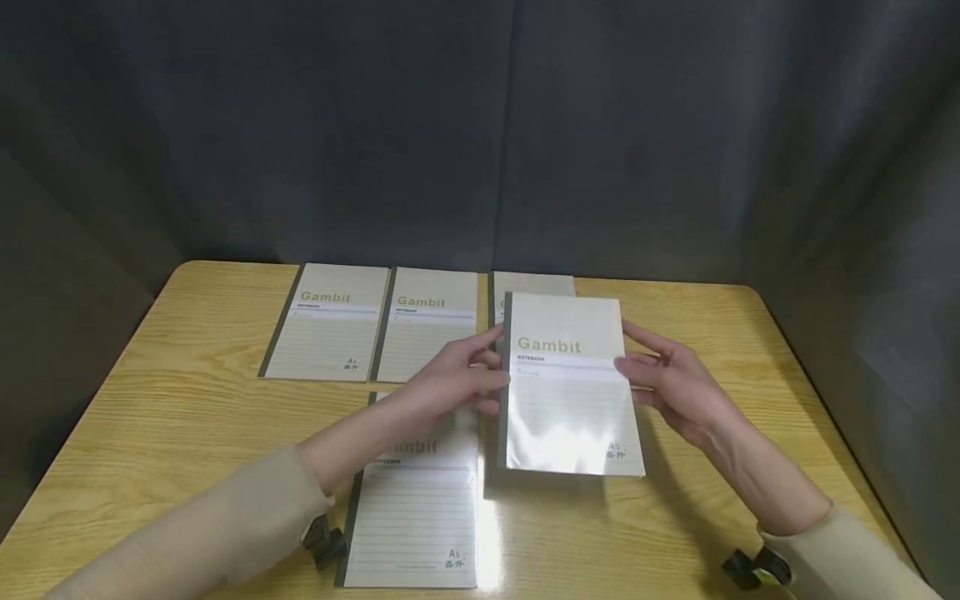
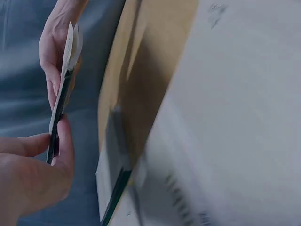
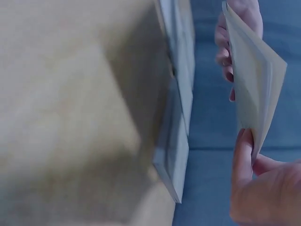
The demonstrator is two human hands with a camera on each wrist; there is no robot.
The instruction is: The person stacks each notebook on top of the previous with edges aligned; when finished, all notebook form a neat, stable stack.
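Between my two hands a pale notebook with a dark spine and the word Gambit on its cover is held up off the table. My left hand pinches its spine edge, thumb on the cover and fingers behind. On the opposite edge, my right hand pinches it the same way. Both wrist views show the held notebook nearly edge-on; in the right wrist view the notebook has its pages slightly spread. Under my left forearm lies another notebook, its upper part partly covered by the arm.
Along the back of the wooden table lie a left notebook, a middle notebook and a right notebook, the last mostly hidden behind the held one. Dark curtain hangs around the table's back and sides.
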